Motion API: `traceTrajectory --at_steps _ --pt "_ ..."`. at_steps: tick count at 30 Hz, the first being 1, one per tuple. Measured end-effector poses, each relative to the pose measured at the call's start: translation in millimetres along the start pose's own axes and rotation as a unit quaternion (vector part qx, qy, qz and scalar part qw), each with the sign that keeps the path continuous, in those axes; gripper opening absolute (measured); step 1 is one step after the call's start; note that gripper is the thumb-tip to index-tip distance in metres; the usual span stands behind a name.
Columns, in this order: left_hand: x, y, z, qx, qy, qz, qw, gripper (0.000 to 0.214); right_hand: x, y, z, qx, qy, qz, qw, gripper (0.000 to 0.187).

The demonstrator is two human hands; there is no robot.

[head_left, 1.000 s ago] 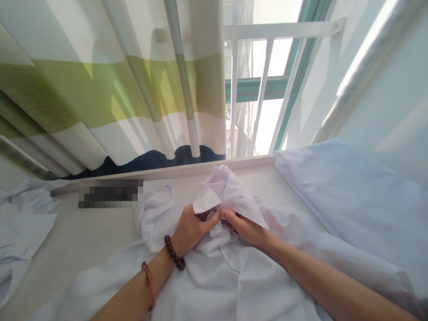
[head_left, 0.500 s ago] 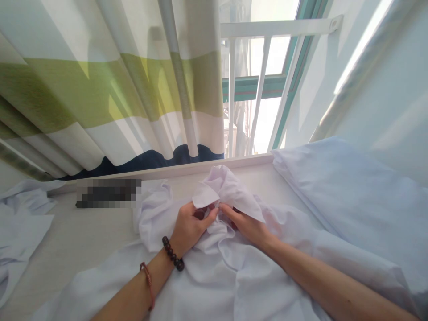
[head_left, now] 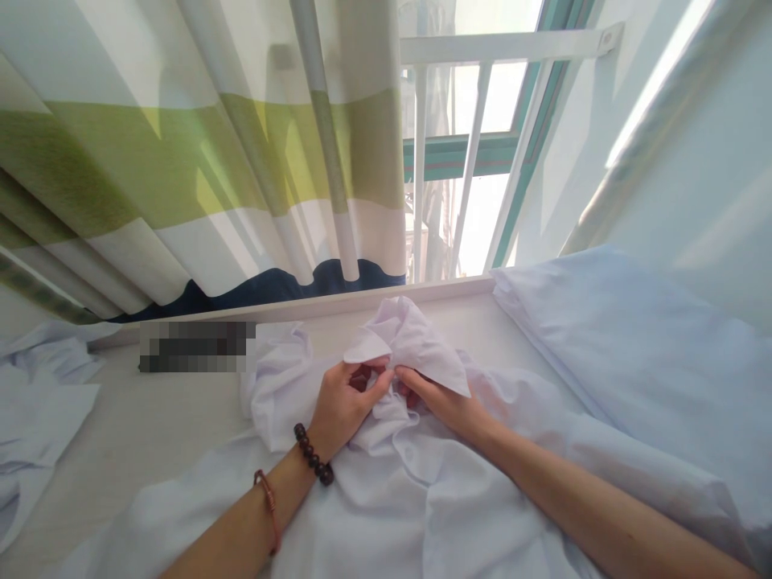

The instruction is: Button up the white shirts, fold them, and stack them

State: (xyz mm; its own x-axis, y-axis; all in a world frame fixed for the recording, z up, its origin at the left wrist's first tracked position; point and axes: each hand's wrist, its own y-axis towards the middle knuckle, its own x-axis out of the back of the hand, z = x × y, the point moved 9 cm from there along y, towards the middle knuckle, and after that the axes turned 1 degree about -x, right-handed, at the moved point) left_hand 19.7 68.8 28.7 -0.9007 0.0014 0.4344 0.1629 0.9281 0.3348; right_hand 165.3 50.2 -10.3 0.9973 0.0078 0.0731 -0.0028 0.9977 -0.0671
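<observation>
A white shirt (head_left: 392, 498) lies spread on a pale table (head_left: 150, 426) in front of me. Its collar (head_left: 416, 342) is bunched and lifted at the middle. My left hand (head_left: 343, 406) pinches the cloth just under the collar, fingers closed on it. A dark bead bracelet and a thin red cord sit on that wrist. My right hand (head_left: 443, 402) grips the same spot from the right, its fingertips partly tucked under the collar flap. The two hands almost touch.
More white cloth lies heaped at the right (head_left: 633, 362) and at the left edge (head_left: 42, 402). A striped green, white and navy curtain (head_left: 211, 161) hangs behind the table's raised rim (head_left: 314, 305). A barred window (head_left: 470, 161) is beyond. A blurred dark object (head_left: 196, 346) rests near the rim.
Both hands have shifted slightly up and toward the collar, keeping their pinch on the cloth. The collar flap has risen a little.
</observation>
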Motion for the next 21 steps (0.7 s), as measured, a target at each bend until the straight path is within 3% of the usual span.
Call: traceTrajectory --at_steps 6,10,21 --pt "-1.3 -4 -13 -0.052 0.034 -0.001 0.998 0.015 0 3 5 0.044 -0.027 -0.022 0.998 0.031" --pt "-1.7 -5 -13 -0.062 0.048 -0.003 0.997 0.018 -5 3 7 0.078 -0.041 0.005 0.996 0.031" --pt "4.6 -4 -15 -0.058 0.057 -0.032 0.996 0.019 -5 0 9 0.060 -0.048 0.017 0.997 0.027"
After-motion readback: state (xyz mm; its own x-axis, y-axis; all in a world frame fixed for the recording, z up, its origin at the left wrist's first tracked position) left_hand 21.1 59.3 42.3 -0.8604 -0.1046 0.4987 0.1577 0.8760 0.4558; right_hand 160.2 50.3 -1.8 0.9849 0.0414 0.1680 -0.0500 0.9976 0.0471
